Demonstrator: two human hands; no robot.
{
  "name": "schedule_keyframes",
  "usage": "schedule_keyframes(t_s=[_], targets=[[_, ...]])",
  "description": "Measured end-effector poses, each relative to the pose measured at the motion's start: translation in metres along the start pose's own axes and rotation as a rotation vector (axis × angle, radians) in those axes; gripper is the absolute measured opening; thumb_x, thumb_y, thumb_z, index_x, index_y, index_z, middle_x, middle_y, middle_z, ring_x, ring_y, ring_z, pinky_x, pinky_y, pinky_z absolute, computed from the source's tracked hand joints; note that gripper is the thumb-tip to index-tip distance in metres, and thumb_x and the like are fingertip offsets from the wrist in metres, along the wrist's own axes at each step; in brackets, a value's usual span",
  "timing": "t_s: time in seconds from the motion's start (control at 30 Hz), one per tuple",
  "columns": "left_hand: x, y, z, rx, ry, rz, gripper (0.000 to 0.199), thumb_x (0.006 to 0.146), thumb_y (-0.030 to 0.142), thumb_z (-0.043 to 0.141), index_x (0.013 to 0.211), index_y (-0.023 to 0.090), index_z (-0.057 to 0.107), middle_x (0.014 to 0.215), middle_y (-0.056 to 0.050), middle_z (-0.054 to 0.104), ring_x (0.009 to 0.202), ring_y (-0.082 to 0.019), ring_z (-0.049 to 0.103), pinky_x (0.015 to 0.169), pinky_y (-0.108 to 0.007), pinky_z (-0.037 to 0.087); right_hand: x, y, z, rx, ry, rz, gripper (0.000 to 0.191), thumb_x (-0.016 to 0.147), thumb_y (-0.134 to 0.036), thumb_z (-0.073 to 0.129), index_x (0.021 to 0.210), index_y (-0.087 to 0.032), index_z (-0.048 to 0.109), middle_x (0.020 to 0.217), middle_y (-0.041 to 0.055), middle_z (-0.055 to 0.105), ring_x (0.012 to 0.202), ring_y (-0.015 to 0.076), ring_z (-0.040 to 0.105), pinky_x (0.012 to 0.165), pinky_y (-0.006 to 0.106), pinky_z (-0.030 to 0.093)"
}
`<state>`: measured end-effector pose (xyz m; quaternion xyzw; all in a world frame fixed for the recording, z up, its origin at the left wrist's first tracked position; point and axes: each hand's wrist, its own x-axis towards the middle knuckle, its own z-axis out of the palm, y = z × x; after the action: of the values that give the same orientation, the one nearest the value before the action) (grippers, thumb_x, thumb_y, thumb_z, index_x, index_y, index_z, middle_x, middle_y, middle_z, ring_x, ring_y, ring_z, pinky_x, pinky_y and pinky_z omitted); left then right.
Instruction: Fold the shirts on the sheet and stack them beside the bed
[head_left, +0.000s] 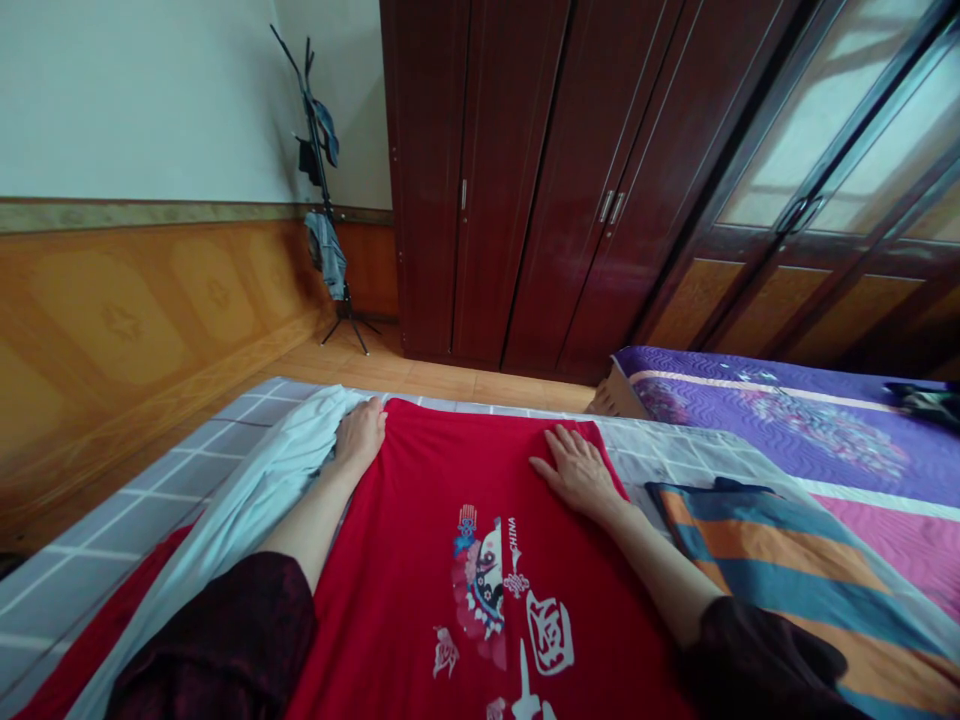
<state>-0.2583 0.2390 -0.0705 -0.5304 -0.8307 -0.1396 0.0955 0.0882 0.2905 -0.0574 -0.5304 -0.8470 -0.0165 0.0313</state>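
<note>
And here's the red shirt (480,570), spread across the near middle of the grey checked sheet (180,480), print facing up! The left hand (361,437) is at its far left corner, fingers bent at the edge (whether they pinch the cloth, I can't tell from here). Over at the far right corner, the right hand (581,470) lies palm down, fingers apart, pressing on the fabric and gripping nothing. Just left, a pale blue cloth (247,510) runs bunched beside the left forearm; to the right sits a striped orange-and-blue cloth (787,560). Far side: a dark red wardrobe (540,180), coat stand (322,180) to its left.
</note>
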Motion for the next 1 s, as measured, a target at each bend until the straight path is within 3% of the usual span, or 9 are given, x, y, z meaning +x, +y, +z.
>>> schedule_keyframes(t_s=[0.1,0.23,0.3,0.43,0.67,0.77,0.87,0.93,1.0], targets=[[-0.001,0.001,-0.002,0.017,-0.007,0.008,0.019,0.095,0.025,0.039,0.102,0.017,0.056,0.097,-0.01,0.065,0.086,-0.024,0.064,0.07,-0.03,0.044,0.002,0.001,0.004,-0.028,0.066,0.122,0.071,0.093,-0.052,0.039,0.145,-0.005,0.032,0.149,0.0242,0.026,0.136,0.0399,0.025,0.107,0.051,0.025],[-0.004,0.002,-0.004,0.033,-0.009,0.018,0.02,0.096,0.025,0.038,0.104,0.018,0.055,0.1,-0.01,0.064,0.088,-0.023,0.064,0.071,-0.03,0.045,-0.001,-0.006,0.006,0.035,-0.009,-0.209,0.067,0.09,-0.062,0.038,0.146,-0.027,0.032,0.154,0.0056,0.025,0.14,0.0287,0.022,0.111,0.041,0.023],[-0.005,0.003,-0.005,0.038,-0.011,0.019,0.021,0.096,0.025,0.038,0.104,0.018,0.055,0.101,-0.01,0.063,0.088,-0.023,0.063,0.072,-0.03,0.045,0.003,0.006,0.003,0.001,0.005,-0.074,0.064,0.091,-0.06,0.037,0.144,-0.024,0.037,0.151,0.0078,0.03,0.139,0.0296,0.025,0.111,0.042,0.023],[-0.006,0.003,-0.006,0.028,-0.026,0.016,0.019,0.095,0.026,0.04,0.103,0.018,0.056,0.1,-0.01,0.063,0.088,-0.023,0.063,0.073,-0.03,0.046,0.009,0.034,-0.005,-0.069,0.119,0.295,0.071,0.094,-0.048,0.035,0.141,0.005,0.033,0.144,0.0334,0.028,0.134,0.0455,0.027,0.103,0.057,0.026],[-0.017,0.032,-0.036,-0.002,-0.044,0.058,0.031,0.095,0.033,0.04,0.116,0.013,0.053,0.116,-0.016,0.057,0.103,-0.028,0.059,0.084,-0.037,0.045,-0.003,-0.021,0.011,0.037,0.02,-0.141,0.068,0.092,-0.06,0.032,0.146,-0.019,0.034,0.152,0.0146,0.027,0.14,0.0353,0.02,0.111,0.05,0.019],[-0.048,0.083,-0.046,-0.085,-0.076,0.288,0.049,0.095,0.048,0.038,0.133,0.019,0.043,0.137,-0.011,0.046,0.127,-0.025,0.043,0.103,-0.034,0.034,-0.003,-0.027,0.017,0.028,0.03,-0.134,0.069,0.092,-0.062,0.031,0.146,-0.019,0.035,0.151,0.0156,0.027,0.139,0.0366,0.02,0.111,0.051,0.018],[-0.075,0.116,-0.036,-0.265,-0.339,0.696,0.071,0.093,0.061,0.027,0.147,0.016,0.021,0.153,-0.012,0.024,0.142,-0.024,0.018,0.115,-0.04,0.016,-0.001,-0.021,0.02,0.015,0.049,-0.148,0.068,0.092,-0.061,0.031,0.146,-0.019,0.034,0.152,0.0151,0.027,0.139,0.0363,0.02,0.111,0.05,0.018],[-0.075,0.107,-0.026,-0.23,-0.454,0.718,0.076,0.09,0.065,0.027,0.149,0.018,0.018,0.156,-0.008,0.016,0.144,-0.022,0.009,0.117,-0.041,0.008,-0.001,-0.018,0.02,0.016,0.061,-0.15,0.068,0.092,-0.061,0.032,0.146,-0.019,0.035,0.151,0.0147,0.027,0.139,0.036,0.02,0.111,0.05,0.018],[-0.058,0.077,-0.022,-0.127,-0.442,0.516,0.072,0.091,0.062,0.028,0.148,0.019,0.021,0.156,-0.006,0.015,0.144,-0.021,0.01,0.117,-0.04,0.009,-0.001,-0.018,0.021,0.024,0.074,-0.153,0.068,0.092,-0.061,0.032,0.145,-0.019,0.035,0.151,0.0149,0.028,0.139,0.0361,0.02,0.111,0.051,0.019]])
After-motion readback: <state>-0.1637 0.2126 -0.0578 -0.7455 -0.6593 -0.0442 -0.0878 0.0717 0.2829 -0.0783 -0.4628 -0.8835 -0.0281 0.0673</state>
